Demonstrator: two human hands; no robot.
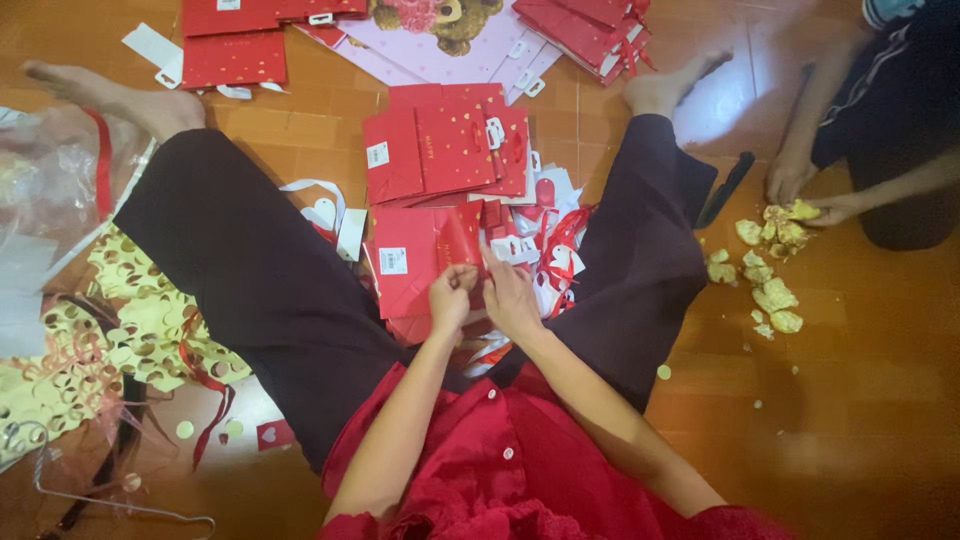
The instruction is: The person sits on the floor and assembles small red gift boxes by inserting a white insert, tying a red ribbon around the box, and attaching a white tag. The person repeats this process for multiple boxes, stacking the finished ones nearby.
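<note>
A: What is held by the two hands?

B: A small red gift bag [462,238], folded flat, is pinched at its lower edge. The left hand [452,297] is curled, with fingertips pressed together on the paper; the right hand [510,298] is closed on the same edge just beside it. The two hands are touching or nearly so.

A: Where is the bag placed?

B: It is held low between the spread legs in dark trousers [260,280], above a pile of flat red bags [405,265] laid on the orange tiled floor [880,400]. A second stack of red bags [445,150] is seen just beyond, farther from the body.

A: What else is found around it?

B: Red ribbons with white tags [555,255] are tangled just right of the pile. Gold perforated sheets [130,320] are spread on the left, and a wire hanger [120,505] lies at the lower left. A pink sheet with a teddy bear picture [440,30] lies at the top, between more red bags.

A: Is anyone else seen?

B: At the upper right, another person's hands [810,195] are rested by crumpled gold scraps [775,270], well apart from the held bag.
</note>
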